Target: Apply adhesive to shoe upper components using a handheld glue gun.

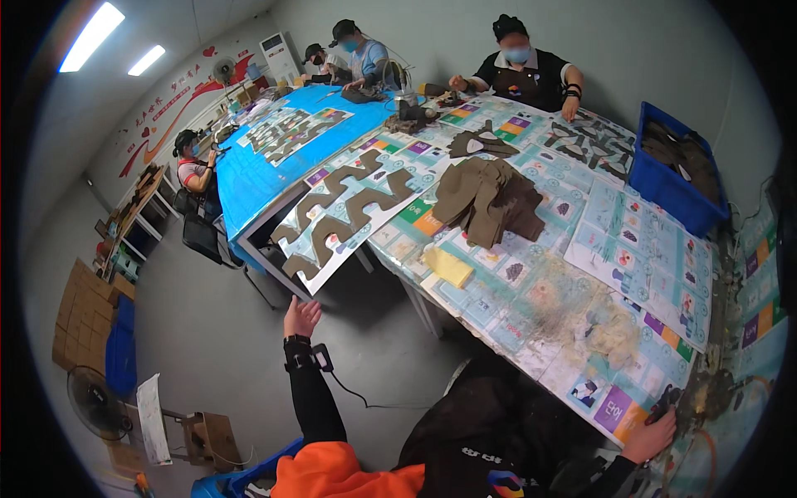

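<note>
My left hand (303, 317) is stretched out at the left, palm up and fingers apart, with nothing in it. It is just below the near corner of a white board (359, 242) that carries several brown zigzag cut pieces (340, 231). Whether hand and board touch, I cannot tell. At the table's lower right corner, my right hand (652, 440) is closed, its fingers curled against a small dark tool-like thing (664, 404). What exactly the fingers hold is too small to make out. A stained brown object (706, 397) stands beside that hand, with an orange hose (710, 452) near it.
On the paper-covered table (531, 332) lie a heap of brown fabric pieces (490, 199), a yellow cloth (448, 266) and a printed sheet (639, 257). A blue crate (677, 170) holds more brown pieces. Co-workers sit around the tables, one (523, 70) opposite. A chair (207, 241) stands left.
</note>
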`<state>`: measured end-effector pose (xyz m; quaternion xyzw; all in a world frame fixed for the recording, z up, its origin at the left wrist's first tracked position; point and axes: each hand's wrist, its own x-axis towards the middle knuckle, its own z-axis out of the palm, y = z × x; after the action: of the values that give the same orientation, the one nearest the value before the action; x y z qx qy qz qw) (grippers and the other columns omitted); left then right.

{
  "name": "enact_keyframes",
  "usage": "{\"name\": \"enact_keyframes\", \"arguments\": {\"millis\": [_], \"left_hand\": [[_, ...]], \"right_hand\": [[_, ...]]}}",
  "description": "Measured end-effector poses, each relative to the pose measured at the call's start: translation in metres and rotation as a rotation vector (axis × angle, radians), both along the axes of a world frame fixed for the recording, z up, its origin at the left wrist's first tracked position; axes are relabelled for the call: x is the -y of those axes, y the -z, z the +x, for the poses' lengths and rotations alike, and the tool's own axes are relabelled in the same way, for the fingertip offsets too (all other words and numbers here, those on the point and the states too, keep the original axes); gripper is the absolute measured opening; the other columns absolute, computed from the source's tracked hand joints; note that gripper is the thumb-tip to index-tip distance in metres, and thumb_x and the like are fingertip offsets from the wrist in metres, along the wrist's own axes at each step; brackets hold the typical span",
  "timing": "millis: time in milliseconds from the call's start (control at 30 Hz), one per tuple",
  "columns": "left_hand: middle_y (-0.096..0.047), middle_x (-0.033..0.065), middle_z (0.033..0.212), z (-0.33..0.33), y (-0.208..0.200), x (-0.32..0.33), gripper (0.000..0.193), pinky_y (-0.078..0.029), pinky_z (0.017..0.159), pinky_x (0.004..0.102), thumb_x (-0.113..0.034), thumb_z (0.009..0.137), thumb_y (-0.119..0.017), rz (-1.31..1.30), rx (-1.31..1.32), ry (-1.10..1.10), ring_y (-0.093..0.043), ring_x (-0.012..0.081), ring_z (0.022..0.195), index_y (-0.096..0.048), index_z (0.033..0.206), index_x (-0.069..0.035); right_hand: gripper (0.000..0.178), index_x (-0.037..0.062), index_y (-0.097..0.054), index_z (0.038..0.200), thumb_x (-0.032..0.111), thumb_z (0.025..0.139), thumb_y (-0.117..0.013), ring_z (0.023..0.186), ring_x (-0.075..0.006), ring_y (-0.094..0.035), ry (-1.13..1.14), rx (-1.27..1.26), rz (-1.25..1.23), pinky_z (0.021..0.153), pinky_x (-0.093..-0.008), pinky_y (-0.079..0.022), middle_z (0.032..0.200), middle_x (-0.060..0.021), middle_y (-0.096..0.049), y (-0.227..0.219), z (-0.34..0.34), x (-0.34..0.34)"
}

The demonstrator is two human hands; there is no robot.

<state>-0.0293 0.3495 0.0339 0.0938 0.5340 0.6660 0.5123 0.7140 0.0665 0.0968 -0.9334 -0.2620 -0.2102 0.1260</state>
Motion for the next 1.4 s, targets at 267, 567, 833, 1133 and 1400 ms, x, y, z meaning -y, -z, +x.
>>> {"name": "enact_keyframes", "arguments": {"millis": [267, 567, 833, 1133, 1400], "left_hand": [[-0.055, 0.0205, 0.128, 0.008, -0.022, -0.046, 0.036, -0.050, 0.102, 0.0402, 0.000, 0.094, -0.047, 0.311, -0.083, 0.228, -0.057, 0.0350, 0.117, -0.042, 0.128, 0.010], [-0.050, 0.0248, 0.125, 0.023, -0.074, -0.041, 0.049, -0.056, 0.094, 0.0439, 0.014, 0.085, -0.035, 0.291, -0.202, 0.138, -0.061, 0.0419, 0.106, -0.034, 0.134, 0.006], [-0.055, 0.0174, 0.121, -0.007, -0.029, -0.060, 0.043, -0.053, 0.097, 0.0478, 0.011, 0.090, -0.039, 0.431, -0.132, 0.082, -0.059, 0.0344, 0.111, -0.040, 0.134, 0.005], [-0.051, 0.0197, 0.131, -0.144, -0.003, -0.139, 0.049, -0.053, 0.100, 0.0439, 0.012, 0.089, -0.036, 0.405, -0.768, 0.136, -0.056, 0.0363, 0.118, -0.035, 0.138, 0.005], [-0.054, 0.0198, 0.122, -0.115, -0.020, -0.256, 0.049, -0.058, 0.090, 0.0476, 0.015, 0.083, -0.035, 0.457, -0.106, 0.103, -0.060, 0.0410, 0.108, -0.039, 0.129, 0.003]], "right_hand": [[0.051, 0.0021, -0.050, 0.126, 0.003, 0.077, -0.063, 0.115, -0.0346, -0.051, -0.041, 0.012, 0.002, 0.096, -0.0443, -0.040, 0.120, -0.0152, -0.057, -0.004, 0.000, -0.002], [0.050, 0.0022, -0.049, 0.126, 0.001, 0.078, -0.062, 0.117, -0.0347, -0.050, -0.035, 0.002, 0.013, 0.098, -0.0446, -0.039, 0.122, -0.0148, -0.056, -0.004, -0.002, -0.002], [0.049, 0.0017, -0.052, 0.124, 0.001, 0.076, -0.062, 0.113, -0.0374, -0.052, -0.068, 0.068, 0.065, 0.093, -0.0463, -0.041, 0.118, -0.0172, -0.059, 0.006, 0.008, 0.004], [0.055, 0.0019, -0.050, 0.125, -0.002, 0.071, -0.060, 0.117, -0.0373, -0.048, -0.084, -0.014, 0.126, 0.100, -0.0460, -0.037, 0.120, -0.0165, -0.056, 0.022, 0.007, -0.012], [0.057, 0.0001, -0.050, 0.125, -0.004, 0.068, -0.054, 0.115, -0.0389, -0.048, -0.067, 0.036, 0.108, 0.100, -0.0472, -0.036, 0.118, -0.0180, -0.056, 0.016, 0.016, 0.017]]}}
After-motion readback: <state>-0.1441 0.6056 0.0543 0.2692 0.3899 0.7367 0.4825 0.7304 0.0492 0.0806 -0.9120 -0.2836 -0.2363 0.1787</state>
